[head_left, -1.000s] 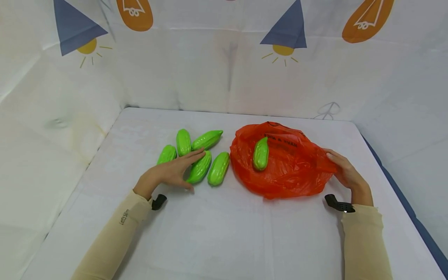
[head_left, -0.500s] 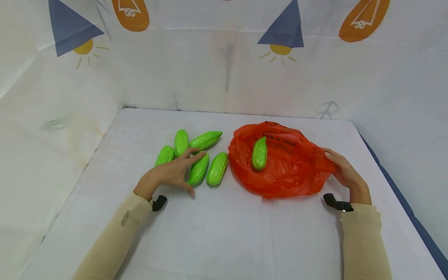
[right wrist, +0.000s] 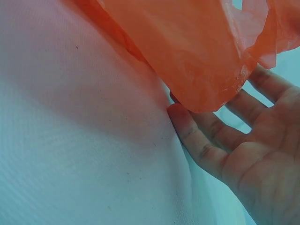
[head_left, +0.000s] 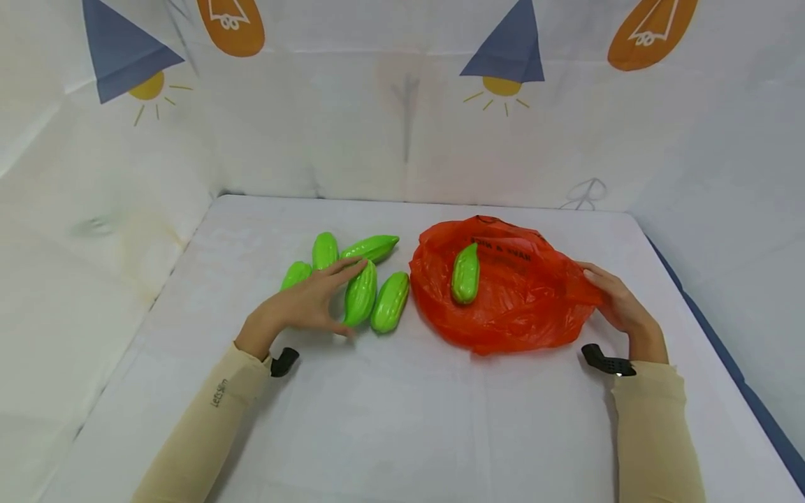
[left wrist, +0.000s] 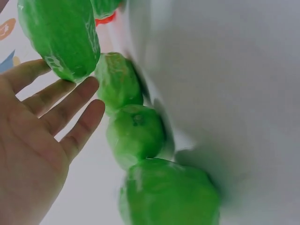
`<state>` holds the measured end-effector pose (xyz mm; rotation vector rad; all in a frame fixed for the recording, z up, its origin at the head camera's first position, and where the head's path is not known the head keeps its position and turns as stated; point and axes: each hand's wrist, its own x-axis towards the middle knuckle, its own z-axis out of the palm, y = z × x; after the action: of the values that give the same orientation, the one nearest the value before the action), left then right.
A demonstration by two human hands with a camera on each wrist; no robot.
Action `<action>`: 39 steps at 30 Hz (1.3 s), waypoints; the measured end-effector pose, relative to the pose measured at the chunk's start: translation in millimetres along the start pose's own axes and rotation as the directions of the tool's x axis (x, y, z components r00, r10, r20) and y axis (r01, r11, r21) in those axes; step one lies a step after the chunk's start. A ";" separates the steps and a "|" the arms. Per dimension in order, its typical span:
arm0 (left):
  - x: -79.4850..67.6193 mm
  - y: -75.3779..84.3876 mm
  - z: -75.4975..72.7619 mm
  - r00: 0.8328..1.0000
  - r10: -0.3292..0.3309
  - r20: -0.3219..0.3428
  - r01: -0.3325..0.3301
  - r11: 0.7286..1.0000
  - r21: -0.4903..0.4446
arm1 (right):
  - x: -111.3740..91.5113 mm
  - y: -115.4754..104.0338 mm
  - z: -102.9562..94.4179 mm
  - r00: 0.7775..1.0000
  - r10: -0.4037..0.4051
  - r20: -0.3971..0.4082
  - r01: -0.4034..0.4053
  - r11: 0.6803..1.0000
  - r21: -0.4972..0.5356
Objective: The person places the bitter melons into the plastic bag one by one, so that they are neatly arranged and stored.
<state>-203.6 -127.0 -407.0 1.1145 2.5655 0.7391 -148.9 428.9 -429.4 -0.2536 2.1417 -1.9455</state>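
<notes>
My left hand [head_left: 305,305] pinches a bright green bitter melon [head_left: 361,295] between spread fingers and thumb. In the left wrist view the fingertips meet the end of this melon, higher than the row of other melons; the thumb is out of sight there. A red plastic bag [head_left: 522,307] lies spread on the right, with one bitter melon [head_left: 465,276] on it. My right hand [head_left: 622,304] holds the bag's right edge. Up close, the right wrist view has the fingers [right wrist: 201,140] against the orange-looking film, which covers part of them.
Another bitter melon [head_left: 390,302] lies between the held one and the bag. Several more, such as one near the back [head_left: 371,247], lie beyond the left hand. The white table [head_left: 402,419] ends at white cloth walls [head_left: 352,140] behind and beside it.
The left fingers and thumb have come against the bitter melon, which has turned more upright in view and shifted slightly away from me. The right hand and the bag have hardly moved.
</notes>
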 end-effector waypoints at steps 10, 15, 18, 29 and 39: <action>4.1 8.3 -2.3 0.999 -0.019 -0.039 0.020 0.999 0.027 | 1.3 1.1 -0.2 1.000 0.000 -0.007 0.000 1.000 0.001; 8.9 14.3 -3.4 0.997 -0.004 -0.076 0.007 0.999 0.036 | 0.2 2.2 -0.1 1.000 0.000 -0.006 0.000 1.000 -0.004; 12.2 17.3 -4.4 0.997 0.007 -0.082 -0.004 0.999 0.038 | 0.5 1.9 -0.1 1.000 0.001 -0.011 -0.001 1.000 -0.004; 26.1 28.3 -7.2 0.995 0.026 -0.095 -0.021 0.998 0.055 | -0.2 0.5 -0.1 1.000 0.007 -0.003 -0.007 1.000 0.020; 54.8 58.8 -6.2 0.989 0.080 -0.123 -0.069 0.993 0.091 | -0.2 0.3 1.1 1.000 -0.021 0.019 0.021 1.000 0.011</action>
<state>-207.4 -54.8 -371.3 1.2341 2.6972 0.7456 -148.3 428.0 -429.8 -0.2925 2.1243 -1.9582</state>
